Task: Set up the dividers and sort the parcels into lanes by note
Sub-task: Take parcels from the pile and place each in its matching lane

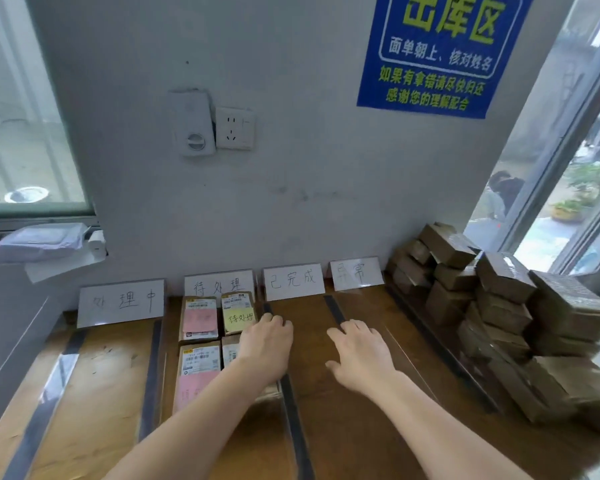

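Note:
Four white lane cards stand at the back of the wooden table [343, 427]. Clear dividers on dark base strips split it into lanes. The second lane holds a parcel with a pink note [199, 318], one with a yellow note [239, 317], another pink-note parcel [198, 372] and one mostly hidden under my left wrist. My left hand [265, 348] curls its fingers over the top of the divider [293, 420] to the right of that lane. My right hand [361, 355] rests with spread fingers on the neighbouring divider [333, 308].
A pile of several brown parcels [499, 317] fills the table's right side behind another divider [440, 355]. More dividers [151, 375] stand at the left. A wall with a socket [234, 128] and a blue sign [437, 53] is behind; windows flank both sides.

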Demonstrator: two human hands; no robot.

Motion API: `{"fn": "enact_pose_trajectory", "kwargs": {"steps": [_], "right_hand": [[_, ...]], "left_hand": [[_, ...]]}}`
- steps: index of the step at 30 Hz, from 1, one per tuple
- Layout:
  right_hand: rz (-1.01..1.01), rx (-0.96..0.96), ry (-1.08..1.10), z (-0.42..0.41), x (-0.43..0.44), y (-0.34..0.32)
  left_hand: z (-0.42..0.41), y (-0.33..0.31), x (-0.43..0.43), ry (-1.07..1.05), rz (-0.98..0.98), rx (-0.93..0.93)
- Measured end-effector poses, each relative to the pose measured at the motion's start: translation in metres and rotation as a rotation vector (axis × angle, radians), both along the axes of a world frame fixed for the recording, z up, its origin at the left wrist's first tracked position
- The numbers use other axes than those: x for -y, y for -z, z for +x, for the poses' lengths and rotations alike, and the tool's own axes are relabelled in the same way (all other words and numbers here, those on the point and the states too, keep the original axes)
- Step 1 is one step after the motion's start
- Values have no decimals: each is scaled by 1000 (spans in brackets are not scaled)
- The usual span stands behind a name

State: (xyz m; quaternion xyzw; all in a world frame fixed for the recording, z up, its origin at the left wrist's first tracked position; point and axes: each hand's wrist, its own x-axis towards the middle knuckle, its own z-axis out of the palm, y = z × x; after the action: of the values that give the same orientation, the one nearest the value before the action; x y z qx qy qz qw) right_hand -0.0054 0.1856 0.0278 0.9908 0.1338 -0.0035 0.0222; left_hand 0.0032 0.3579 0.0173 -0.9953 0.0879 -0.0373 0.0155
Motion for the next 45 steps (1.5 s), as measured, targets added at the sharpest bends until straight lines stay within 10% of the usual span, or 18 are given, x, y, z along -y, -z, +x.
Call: {"fn": "enact_pose_trajectory", "kwargs": {"steps": [45], "right_hand": [[-49, -232, 496, 9, 553, 82]], "left_hand": [[65, 47, 558, 398, -76, -280]]}}
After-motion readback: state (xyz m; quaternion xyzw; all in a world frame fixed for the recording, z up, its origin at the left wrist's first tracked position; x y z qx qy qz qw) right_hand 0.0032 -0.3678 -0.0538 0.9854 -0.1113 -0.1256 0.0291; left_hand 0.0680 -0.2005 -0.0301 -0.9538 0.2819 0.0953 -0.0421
